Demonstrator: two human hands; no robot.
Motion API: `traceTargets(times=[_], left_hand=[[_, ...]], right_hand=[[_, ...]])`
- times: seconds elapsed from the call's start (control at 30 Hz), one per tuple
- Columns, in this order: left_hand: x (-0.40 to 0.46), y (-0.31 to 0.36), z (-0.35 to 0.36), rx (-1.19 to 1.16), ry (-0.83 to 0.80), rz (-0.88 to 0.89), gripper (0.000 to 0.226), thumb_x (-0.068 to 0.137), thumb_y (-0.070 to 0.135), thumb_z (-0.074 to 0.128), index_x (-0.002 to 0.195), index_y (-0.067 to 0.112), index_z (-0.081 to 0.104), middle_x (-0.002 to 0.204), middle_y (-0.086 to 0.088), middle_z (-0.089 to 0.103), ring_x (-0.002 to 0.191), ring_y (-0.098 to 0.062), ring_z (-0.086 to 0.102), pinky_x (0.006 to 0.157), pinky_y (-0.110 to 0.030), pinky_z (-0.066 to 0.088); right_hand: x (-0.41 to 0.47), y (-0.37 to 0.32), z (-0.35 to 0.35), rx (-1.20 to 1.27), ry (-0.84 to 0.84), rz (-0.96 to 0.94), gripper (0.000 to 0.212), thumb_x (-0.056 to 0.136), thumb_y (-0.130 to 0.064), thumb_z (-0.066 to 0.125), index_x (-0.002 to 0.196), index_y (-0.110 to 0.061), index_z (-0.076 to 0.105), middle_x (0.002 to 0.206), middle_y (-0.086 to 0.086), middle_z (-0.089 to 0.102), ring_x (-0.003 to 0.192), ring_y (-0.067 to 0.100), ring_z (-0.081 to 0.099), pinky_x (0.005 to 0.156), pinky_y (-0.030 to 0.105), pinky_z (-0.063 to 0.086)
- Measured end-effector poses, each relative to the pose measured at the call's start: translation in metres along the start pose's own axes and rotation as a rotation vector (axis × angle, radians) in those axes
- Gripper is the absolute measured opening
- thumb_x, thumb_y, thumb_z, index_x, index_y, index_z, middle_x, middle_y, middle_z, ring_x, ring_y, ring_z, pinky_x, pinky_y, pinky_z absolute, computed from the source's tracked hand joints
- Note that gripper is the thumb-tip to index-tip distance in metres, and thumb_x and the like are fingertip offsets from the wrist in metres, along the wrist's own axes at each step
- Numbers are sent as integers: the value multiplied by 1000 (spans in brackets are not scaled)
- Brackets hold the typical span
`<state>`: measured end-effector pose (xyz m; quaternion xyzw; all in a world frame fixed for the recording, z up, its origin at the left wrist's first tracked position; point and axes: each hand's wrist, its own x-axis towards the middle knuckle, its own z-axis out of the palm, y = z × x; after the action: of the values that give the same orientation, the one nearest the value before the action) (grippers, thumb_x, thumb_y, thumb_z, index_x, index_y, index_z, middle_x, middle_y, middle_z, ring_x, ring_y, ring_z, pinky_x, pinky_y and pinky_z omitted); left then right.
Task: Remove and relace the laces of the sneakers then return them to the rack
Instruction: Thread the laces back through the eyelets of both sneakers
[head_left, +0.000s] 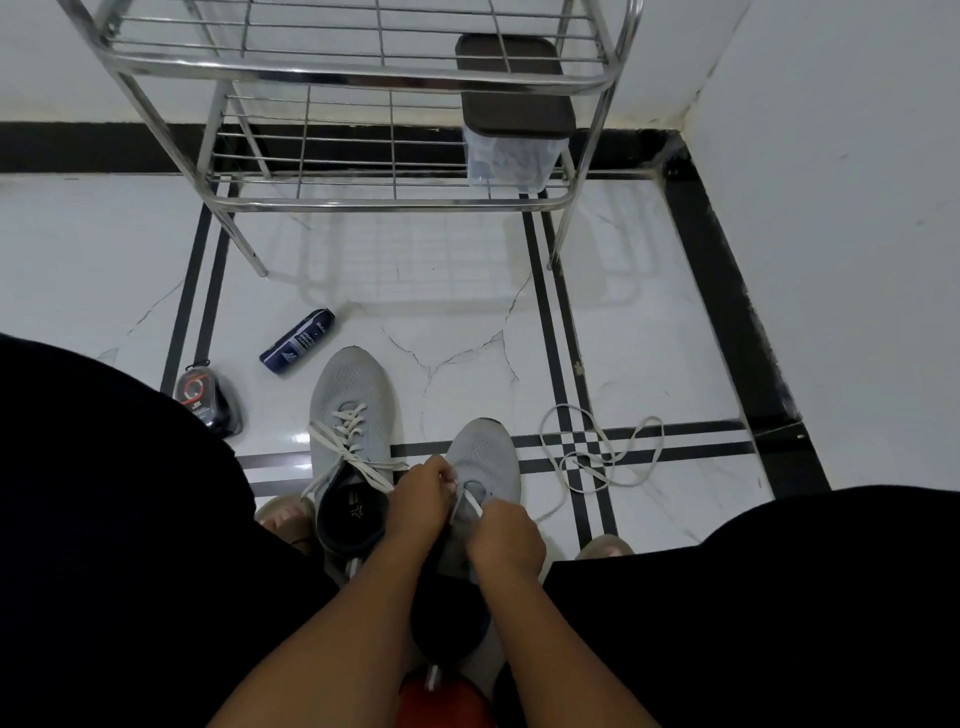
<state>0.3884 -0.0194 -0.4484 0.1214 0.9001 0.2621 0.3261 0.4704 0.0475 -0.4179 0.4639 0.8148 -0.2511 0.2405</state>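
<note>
head view, looking down between the knees. right sneaker (485, 462), grey mesh, sits on the white marble floor (649, 338) with its toe pointing toward the rack. left hand (422, 499) has fingers curled at the eyelet area of that sneaker, pinching the white lace (470, 500). right hand (506, 535) is curled too, gripping the same lace just beside the left hand, over the tongue. loose run of the lace trails off to the right across the floor's black stripes, lying in open loops (602, 452).

left sneaker (350, 415) stands just beside the other one, touching or nearly so, cannot tell which. it is fully laced, bow loosely tied, dark insole showing at the opening.

steel wire shoe rack (332, 78) stands against the wall ahead, well apart from the sneakers. clear container with a dark lid (511, 104) sits on its lower shelf, right side.

dark blue tube (298, 340) lies on the floor near the left sneaker's toe. black shoe polish bottle (208, 397) lies further left, by the person's dark trouser leg.
</note>
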Motion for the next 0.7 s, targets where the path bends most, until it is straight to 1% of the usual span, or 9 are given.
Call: traceTargets(times=[0.07, 0.13, 0.23, 0.33, 0.47, 0.53, 0.57, 0.63, 0.7], left_hand=[[2, 2, 1, 13, -32, 6, 12, 90, 18, 56, 81, 27, 54, 93, -2, 66, 93, -24, 60, 78, -34, 46], [3, 4, 3, 33, -55, 30, 17, 90, 17, 51, 76, 27, 48, 87, 2, 61, 91, -24, 59, 77, -34, 44], [2, 5, 1, 2, 15, 30, 12, 91, 13, 45, 81, 20, 45, 81, 1, 55, 83, -27, 55, 68, -32, 39], [2, 9, -15, -177, 207, -38, 7, 94, 12, 42, 87, 14, 44, 82, -9, 59, 79, -29, 57, 67, -35, 43], [9, 31, -79, -721, 570, -241, 19, 90, 4, 30, 87, 21, 38, 78, -4, 64, 83, -30, 63, 73, -39, 51], [8, 42, -115, -961, 752, -279, 18, 88, 3, 26, 94, 18, 34, 87, -11, 64, 79, -29, 60, 62, -32, 46], [4, 48, -126, -1008, 806, -268, 14, 92, 5, 27, 97, 16, 33, 91, -12, 61, 78, -28, 56, 58, -30, 42], [-4, 61, -131, -893, 743, -187, 5, 97, 16, 32, 98, 15, 37, 85, -3, 53, 79, -25, 52, 59, -30, 41], [-7, 59, -107, -482, 502, -15, 12, 98, 27, 42, 98, 15, 47, 78, 4, 53, 78, -22, 54, 64, -30, 43]], right_hand=[[-6, 9, 0, -57, -71, 66, 28, 100, -24, 42, 121, -16, 59, 124, 6, 60, 112, 24, 59, 84, 33, 49], [-8, 15, -5, -4, -71, 123, 29, 100, -20, 41, 124, -13, 55, 127, 9, 57, 115, 26, 57, 87, 34, 48], [-7, 20, -13, 53, -53, 186, 32, 99, -15, 40, 130, -10, 47, 131, 13, 54, 119, 28, 54, 91, 35, 46], [-4, 22, -17, 43, -128, 188, 32, 97, -11, 43, 126, -10, 55, 131, 10, 55, 119, 26, 55, 91, 34, 48], [-4, 22, -18, 35, -152, 165, 32, 97, -10, 42, 125, -11, 57, 129, 8, 56, 118, 24, 56, 89, 32, 48], [-5, 20, -20, 41, -157, 168, 31, 96, -10, 45, 125, -11, 56, 129, 8, 56, 117, 24, 56, 88, 32, 48], [-4, 20, -20, 46, -161, 165, 31, 96, -11, 45, 125, -11, 56, 129, 8, 56, 117, 24, 56, 89, 32, 48], [-4, 19, -20, 49, -165, 155, 31, 96, -12, 45, 125, -11, 56, 130, 8, 56, 118, 25, 56, 91, 33, 49], [-5, 16, -19, 39, -166, 133, 32, 95, -12, 45, 126, -11, 55, 130, 8, 55, 119, 25, 55, 91, 34, 48]])
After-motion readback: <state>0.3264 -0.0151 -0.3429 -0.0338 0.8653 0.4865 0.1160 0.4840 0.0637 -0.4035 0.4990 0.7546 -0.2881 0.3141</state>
